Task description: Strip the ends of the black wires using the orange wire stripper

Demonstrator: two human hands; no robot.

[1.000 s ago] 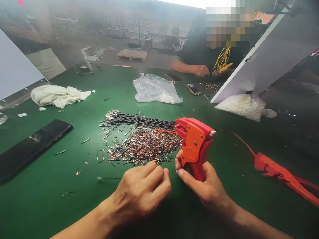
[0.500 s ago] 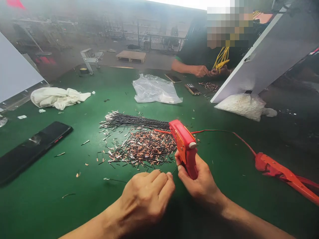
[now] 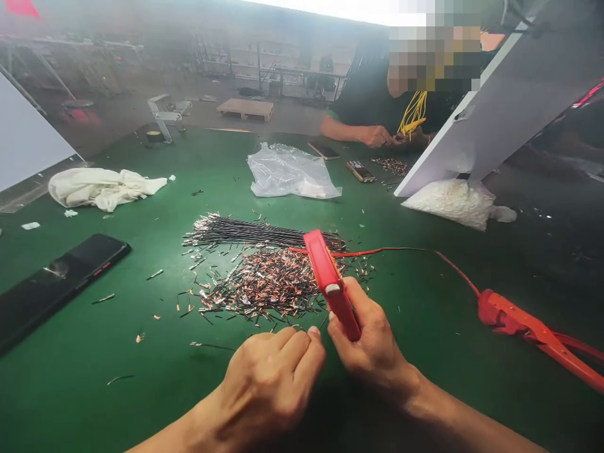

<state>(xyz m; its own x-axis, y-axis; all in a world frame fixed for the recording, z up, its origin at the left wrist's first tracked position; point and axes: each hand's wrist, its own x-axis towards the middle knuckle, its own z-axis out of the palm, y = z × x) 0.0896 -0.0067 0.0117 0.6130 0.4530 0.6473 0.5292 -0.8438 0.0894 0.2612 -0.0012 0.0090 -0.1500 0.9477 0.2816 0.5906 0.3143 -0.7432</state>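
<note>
Head view: two bare hands work above a smooth green desk [image 3: 155, 390]. The left hand [image 3: 276, 371] is closed, its fingers pinched about one thin black wire [image 3: 214, 346], whose metal-tipped end projects beyond the knuckles on the left. The right hand [image 3: 375, 340] is wrapped round the handle of one glossy, blocky red tool [image 3: 328, 267], tilted, with a pale rounded plug at its rear; its jaws face away and cannot be made out. Just beyond lie one bundle of straight black wires [image 3: 245, 229], silvery at the left ends, and one heap of short black and copper-coloured clippings [image 3: 274, 280], both too numerous to count and partly covered by the tool. A second red tool [image 3: 523, 321], long-handled, is cut off at right; one dark slab-like device [image 3: 61, 283] is cut off at left. Farther back rest one crumpled translucent bag [image 3: 290, 170] and one wrinkled off-white cloth [image 3: 104, 187].
</note>
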